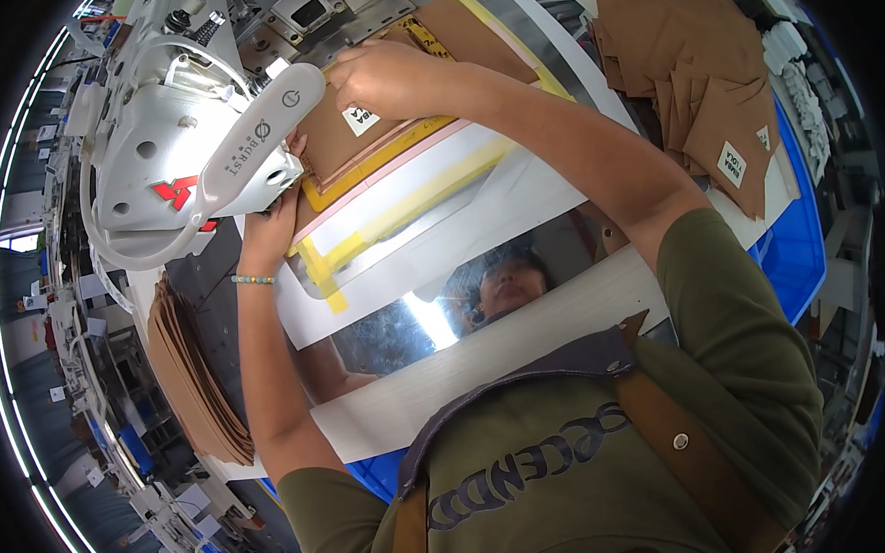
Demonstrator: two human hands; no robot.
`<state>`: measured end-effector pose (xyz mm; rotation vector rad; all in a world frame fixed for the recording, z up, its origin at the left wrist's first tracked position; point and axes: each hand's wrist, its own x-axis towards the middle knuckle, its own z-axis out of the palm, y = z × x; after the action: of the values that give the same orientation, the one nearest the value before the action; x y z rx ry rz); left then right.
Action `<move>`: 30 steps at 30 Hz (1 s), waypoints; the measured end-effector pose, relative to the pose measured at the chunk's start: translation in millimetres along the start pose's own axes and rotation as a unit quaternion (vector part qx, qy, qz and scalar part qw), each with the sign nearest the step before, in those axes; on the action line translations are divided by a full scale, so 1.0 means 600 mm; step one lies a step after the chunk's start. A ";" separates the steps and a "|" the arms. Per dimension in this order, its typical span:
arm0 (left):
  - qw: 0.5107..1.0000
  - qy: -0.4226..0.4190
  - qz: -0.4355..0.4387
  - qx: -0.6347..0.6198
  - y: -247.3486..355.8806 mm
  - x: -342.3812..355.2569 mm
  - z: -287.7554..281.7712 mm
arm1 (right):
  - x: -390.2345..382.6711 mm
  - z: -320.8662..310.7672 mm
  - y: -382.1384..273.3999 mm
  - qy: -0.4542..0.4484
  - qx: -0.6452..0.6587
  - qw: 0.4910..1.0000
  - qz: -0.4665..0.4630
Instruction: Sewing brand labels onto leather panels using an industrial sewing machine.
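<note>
A brown fabric piece (329, 144) with a white label (361, 120) lies inside a yellow-edged template (361, 179) beside the white sewing machine head (155, 150). My right hand (387, 80) is over the far part of this piece, fingers curled and closed near the metal plate; what they pinch is hidden. At the template's left edge is my left hand (277, 224), with a beaded bracelet on the wrist. The machine head partly covers it; the thumb and a fingertip show apart, resting by the fabric.
A white lamp (262, 127) on a bent neck hangs close to both hands. Brown fabric pieces (690, 102) are heaped at the far right, above a blue bin (793, 254). Another brown stack (188, 373) stands at left. A shiny metal plate (386, 337) lies nearer me.
</note>
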<state>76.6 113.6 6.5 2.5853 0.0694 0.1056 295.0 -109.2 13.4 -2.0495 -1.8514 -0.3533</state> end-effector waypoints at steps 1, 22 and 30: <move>1.000 0.000 -0.001 0.000 0.004 0.003 -0.002 | 0.000 0.000 -0.010 -0.003 -0.017 1.000 -0.011; 0.986 0.081 -0.017 0.145 -0.232 -0.013 0.012 | -0.027 0.031 -0.057 -0.006 0.154 0.982 -0.108; 0.986 0.097 0.060 0.124 -0.208 0.011 0.034 | -0.020 0.026 -0.062 -0.028 0.163 0.981 -0.101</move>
<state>81.4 209.7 -76.2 2.8192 -0.0019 0.4184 255.8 -110.4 -2.3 -1.6747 -2.0036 -0.0362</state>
